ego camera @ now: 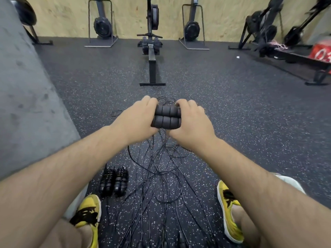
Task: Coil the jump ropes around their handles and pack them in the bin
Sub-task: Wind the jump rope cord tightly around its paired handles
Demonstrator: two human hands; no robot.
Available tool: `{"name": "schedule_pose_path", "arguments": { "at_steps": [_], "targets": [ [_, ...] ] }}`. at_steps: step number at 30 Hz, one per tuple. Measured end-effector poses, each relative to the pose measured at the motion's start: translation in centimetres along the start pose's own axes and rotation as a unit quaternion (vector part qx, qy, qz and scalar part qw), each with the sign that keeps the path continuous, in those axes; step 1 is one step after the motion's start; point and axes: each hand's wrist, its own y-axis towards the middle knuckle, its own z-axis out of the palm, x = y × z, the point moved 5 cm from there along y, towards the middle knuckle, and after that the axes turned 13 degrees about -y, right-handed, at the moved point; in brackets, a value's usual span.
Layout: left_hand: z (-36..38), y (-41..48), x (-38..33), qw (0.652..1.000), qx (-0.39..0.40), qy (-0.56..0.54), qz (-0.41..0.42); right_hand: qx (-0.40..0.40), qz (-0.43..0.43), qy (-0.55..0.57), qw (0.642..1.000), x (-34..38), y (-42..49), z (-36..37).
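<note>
Pair of black foam handles (pixel 166 117): set one against the other, lying crosswise, held up off the floor (pixel 241 113) in front of the person. Left hand (pixel 138 119): fingers curled over the far side, clamped round the left ends of both handles. Right hand (pixel 189 122): likewise wrapped round the right ends, fingertips over the top edge. Thin black cords (pixel 161 178): trail down from under the handles and spread in a loose tangle over the speckled floor between two yellow shoes (pixel 230 210); which cord belongs to the held pair cannot be told. Two coiled jump ropes (pixel 114 181): wound tight, lying side by side and touching on the floor, left of the tangle. Rowing machine (pixel 152 56): farther off, towards the wall.
</note>
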Motion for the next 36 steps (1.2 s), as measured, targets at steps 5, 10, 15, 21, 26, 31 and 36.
{"name": "schedule_pose_path", "arguments": {
  "at_steps": [5, 10, 15, 21, 26, 31, 36],
  "targets": [
    [0.6, -0.6, 0.4, 0.999, 0.019, 0.027, 0.009, -0.016, 0.004, 0.089, 0.996, 0.6, -0.6, 0.8],
    [-0.7, -0.9, -0.8, 0.996, -0.036, 0.077, 0.01, -0.076, -0.006, 0.167, 0.983, 0.8, -0.4, -0.1],
    [-3.1, -0.5, -0.5, 0.994, -0.091, 0.054, -0.01, 0.069, 0.288, 0.352, 0.888, -2.9, -0.3, 4.1],
    [-4.1, -1.0, -1.6, 0.993, -0.118, -0.005, 0.027, 0.24, 0.007, 0.424, 0.873, 9.4, -2.1, 6.0],
    [-4.4, -1.6, -1.8, 0.991, -0.108, 0.018, 0.071, 0.286, -0.117, 0.288, 0.906, 14.0, -2.5, 5.5],
    [-6.4, -1.8, 1.1, 0.992, -0.111, -0.017, 0.05, 0.303, -0.08, 0.398, 0.862, 10.1, -1.1, 4.4],
    [-7.1, -2.1, 3.7, 0.997, -0.051, -0.008, 0.063, 0.234, -0.094, 0.278, 0.927, 2.2, 1.3, 1.0]
  ]
}}
